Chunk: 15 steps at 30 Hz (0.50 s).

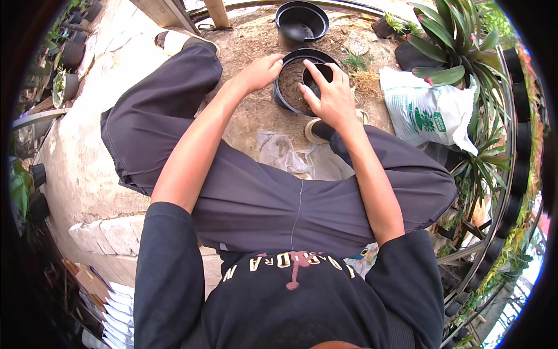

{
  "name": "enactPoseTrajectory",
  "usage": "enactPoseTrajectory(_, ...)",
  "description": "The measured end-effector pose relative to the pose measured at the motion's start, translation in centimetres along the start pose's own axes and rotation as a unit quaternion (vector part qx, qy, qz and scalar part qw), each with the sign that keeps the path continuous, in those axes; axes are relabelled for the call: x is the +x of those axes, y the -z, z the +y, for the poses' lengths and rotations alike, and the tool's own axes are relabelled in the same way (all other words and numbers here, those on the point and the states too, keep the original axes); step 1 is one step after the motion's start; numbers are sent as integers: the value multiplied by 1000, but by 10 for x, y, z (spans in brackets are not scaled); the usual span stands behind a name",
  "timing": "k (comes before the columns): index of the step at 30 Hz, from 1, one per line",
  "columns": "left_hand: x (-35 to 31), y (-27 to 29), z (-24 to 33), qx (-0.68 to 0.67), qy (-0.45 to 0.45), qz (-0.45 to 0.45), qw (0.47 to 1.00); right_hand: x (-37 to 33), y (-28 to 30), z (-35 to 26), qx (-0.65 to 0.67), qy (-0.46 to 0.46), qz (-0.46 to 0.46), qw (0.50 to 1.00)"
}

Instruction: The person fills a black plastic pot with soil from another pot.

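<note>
A large round black pot [280, 96] holding brown soil [289, 86] stands on the ground between my feet. My left hand [260, 74] is closed at its left rim, fingertips curled out of sight against the edge. Within the large pot, toward its right side, sits a small black pot [314, 88]. Over this small pot, my right hand [332, 98] has its thumb and fingers spread around the rim, gripping it. The inside of the small pot is dark, so its contents cannot be made out.
Another black pot [302, 20] stands just beyond. A white plastic bag [430, 107] with green print lies at the right, beside a long-leaved plant [450, 41]. Crumpled clear plastic [282, 151] rests near my legs. White blocks [110, 235] line the left; wooden posts [165, 11] rise at the far left.
</note>
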State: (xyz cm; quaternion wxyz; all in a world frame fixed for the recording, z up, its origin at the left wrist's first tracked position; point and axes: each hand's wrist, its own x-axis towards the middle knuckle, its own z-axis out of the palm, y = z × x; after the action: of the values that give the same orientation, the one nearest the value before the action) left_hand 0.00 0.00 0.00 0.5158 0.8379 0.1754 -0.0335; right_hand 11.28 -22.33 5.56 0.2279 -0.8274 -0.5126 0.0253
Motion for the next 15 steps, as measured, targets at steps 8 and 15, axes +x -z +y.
enactPoseTrajectory(8,10,-2,-8,-43,-14,1,999,31,35,-6,36,17,151,988)
enactPoseTrajectory(15,3,-6,-14,-76,21,-19,997,27,30,0,-26,-19,78,996)
